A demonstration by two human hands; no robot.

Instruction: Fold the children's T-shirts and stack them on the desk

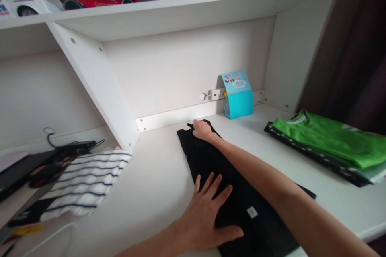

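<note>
A black garment [208,164], folded into a long strip, lies flat on the white desk. It has a small white label on its near part; its exact kind I cannot make out. My left hand [208,213] rests flat on its left side with the fingers spread. At the far end, my right hand [201,129] is closed on the garment's edge, with a bit of black cloth poking out beside the knuckles. The right forearm crosses over the garment and hides part of it. A dark corner of cloth sticks out to the right beyond that arm.
Right of the garment lies a stack of folded clothes with a green T-shirt [328,136] on top. A blue desk calendar [240,102] stands near a power strip [216,94] at the back. Striped cloth [90,178] lies left. Overhead, a shelf [193,10] holds toy vehicles.
</note>
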